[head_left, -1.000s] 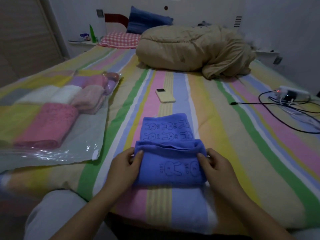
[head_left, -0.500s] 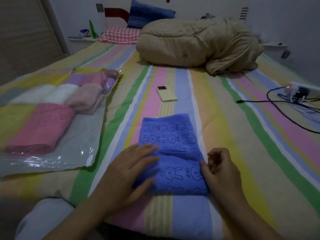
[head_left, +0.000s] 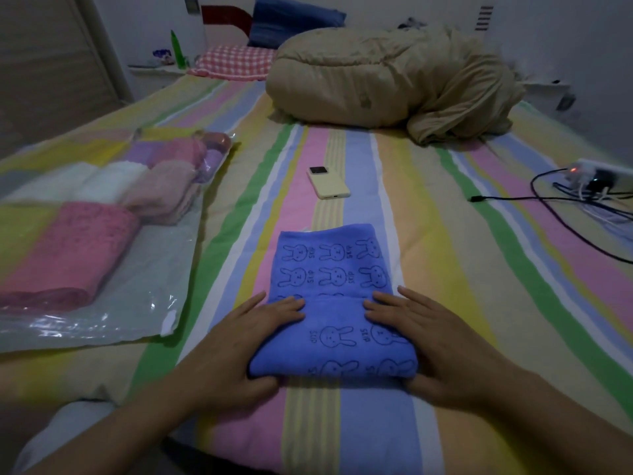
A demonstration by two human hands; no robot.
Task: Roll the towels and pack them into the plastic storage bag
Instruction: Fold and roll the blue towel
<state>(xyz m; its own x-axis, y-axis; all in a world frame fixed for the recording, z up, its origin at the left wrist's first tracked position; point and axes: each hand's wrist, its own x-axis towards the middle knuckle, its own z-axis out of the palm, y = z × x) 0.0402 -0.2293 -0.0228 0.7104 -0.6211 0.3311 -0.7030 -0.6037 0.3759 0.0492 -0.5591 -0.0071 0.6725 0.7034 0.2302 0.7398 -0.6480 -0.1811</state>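
Note:
A blue towel (head_left: 334,323) printed with rabbits lies on the striped bed in front of me, its near part rolled up and its far part still flat. My left hand (head_left: 239,341) rests on the roll's left end and my right hand (head_left: 435,341) on its right end. On both hands the fingers lie straight on top and the thumbs sit at the near edge. The clear plastic storage bag (head_left: 137,303) lies to the left. It holds a rolled pink towel (head_left: 68,255), white rolls (head_left: 102,180) and several pale pink and purple ones behind.
A yellow phone (head_left: 329,183) lies on the sheet beyond the towel. A bundled beige duvet (head_left: 376,73) fills the far middle of the bed. A power strip (head_left: 596,173) with black cables (head_left: 565,221) lies at the right. Pillows lie at the headboard.
The roll has been turned further away from me and is thicker. Both hands, at its ends before, now lie flat on top of it.

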